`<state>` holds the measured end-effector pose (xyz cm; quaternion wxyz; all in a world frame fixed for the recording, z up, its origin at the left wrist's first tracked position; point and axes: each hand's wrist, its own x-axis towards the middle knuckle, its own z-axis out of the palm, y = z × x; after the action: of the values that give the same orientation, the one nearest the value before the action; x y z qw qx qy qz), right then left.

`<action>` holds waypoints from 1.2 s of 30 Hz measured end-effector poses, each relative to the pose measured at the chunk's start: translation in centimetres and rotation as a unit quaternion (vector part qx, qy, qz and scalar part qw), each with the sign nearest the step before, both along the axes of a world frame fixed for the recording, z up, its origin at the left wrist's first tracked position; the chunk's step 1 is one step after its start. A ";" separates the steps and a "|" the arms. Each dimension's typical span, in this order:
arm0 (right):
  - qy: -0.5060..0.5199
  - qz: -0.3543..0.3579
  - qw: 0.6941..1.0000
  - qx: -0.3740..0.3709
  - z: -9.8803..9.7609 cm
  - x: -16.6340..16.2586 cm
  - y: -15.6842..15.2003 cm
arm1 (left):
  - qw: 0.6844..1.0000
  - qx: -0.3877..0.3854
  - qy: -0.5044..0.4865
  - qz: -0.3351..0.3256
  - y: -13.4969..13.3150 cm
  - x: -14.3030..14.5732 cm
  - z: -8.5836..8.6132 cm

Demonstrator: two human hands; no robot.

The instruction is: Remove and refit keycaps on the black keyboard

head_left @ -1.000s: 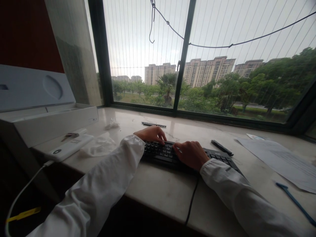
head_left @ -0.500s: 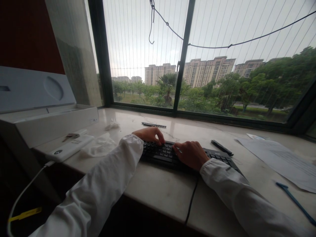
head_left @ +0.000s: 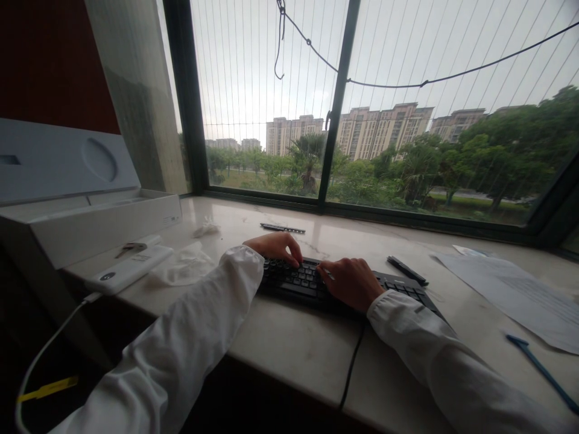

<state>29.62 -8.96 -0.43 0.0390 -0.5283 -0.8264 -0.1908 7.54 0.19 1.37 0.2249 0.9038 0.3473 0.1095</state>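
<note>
A black keyboard (head_left: 302, 280) lies on the pale marble sill in front of me, partly covered by both hands. My left hand (head_left: 274, 246) rests over its far left part, with thumb and forefinger bent down together at the upper keys. Whatever lies between those fingertips is too small to tell. Over the keyboard's middle right, my right hand (head_left: 351, 282) is curled closed, its fingertips close to the left ones. A small pale, shiny piece shows by its fingers, and I cannot make out what it is.
Behind the keyboard lie a thin dark strip (head_left: 283, 228) and a black bar (head_left: 407, 270). To the right are printed sheets (head_left: 511, 295) and a blue stick-like tool (head_left: 543, 371). On the left sit a white box (head_left: 113, 226), keys (head_left: 131, 248), a cabled power bank (head_left: 131, 269) and crumpled plastic (head_left: 183, 265).
The view has shifted very slightly. Both hands keep nearly the same place and grip on the keyboard.
</note>
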 end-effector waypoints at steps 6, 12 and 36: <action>0.004 0.009 1.000 0.011 -0.1 0.1 0.0 | 1.000 0.013 -0.007 0.007 -0.1 0.0 0.1; 0.003 0.004 1.000 0.002 0.0 0.0 0.0 | 1.000 0.022 -0.011 0.010 0.0 0.2 -0.1; 0.014 0.022 0.999 0.022 -0.4 0.2 0.4 | 0.998 0.054 -0.005 0.033 -0.7 0.9 0.1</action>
<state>29.85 -8.60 -0.83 0.0664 -0.5119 -0.8327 -0.2003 8.41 -0.50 1.43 0.1741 0.9021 0.3692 0.1398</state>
